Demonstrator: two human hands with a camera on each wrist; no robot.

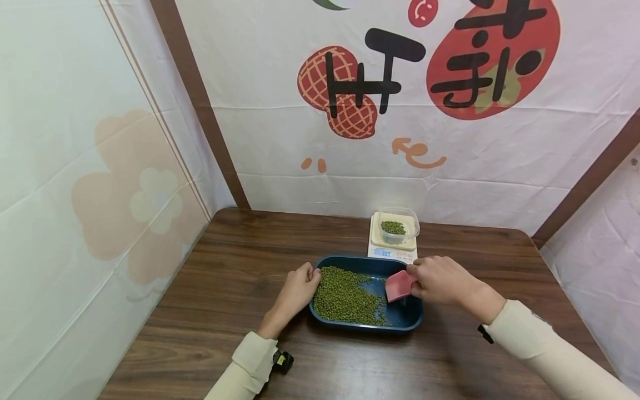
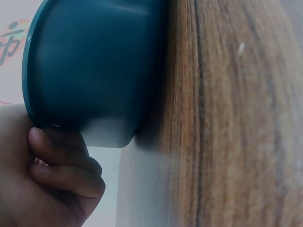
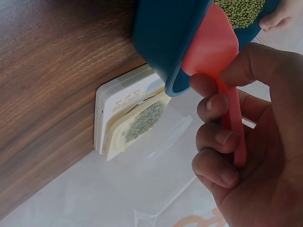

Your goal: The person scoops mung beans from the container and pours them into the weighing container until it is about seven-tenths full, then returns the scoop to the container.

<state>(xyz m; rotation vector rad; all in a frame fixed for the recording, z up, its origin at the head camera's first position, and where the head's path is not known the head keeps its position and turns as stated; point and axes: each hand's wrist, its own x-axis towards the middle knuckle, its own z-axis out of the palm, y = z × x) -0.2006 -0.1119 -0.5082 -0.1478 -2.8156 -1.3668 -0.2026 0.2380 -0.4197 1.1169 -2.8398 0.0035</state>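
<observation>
A dark blue tray [image 1: 367,328] of green mung beans [image 1: 345,297] sits on the table, the beans heaped toward its left side. My left hand [image 1: 303,286] grips the tray's left rim, thumb on top and fingers curled beneath in the left wrist view. With my right hand [image 1: 440,280] I hold a pink scoop [image 1: 399,286] by its handle [image 3: 233,120], fingers wrapped round it. The scoop's bowl is over the right part of the tray, and no beans show in it.
Behind the tray stands a white kitchen scale [image 1: 377,253] with a lit display. On it rests a clear plastic container [image 1: 412,228] with a small pile of mung beans [image 1: 393,227]. Printed cloth walls [image 1: 280,189] border the brown wooden table [image 1: 225,266].
</observation>
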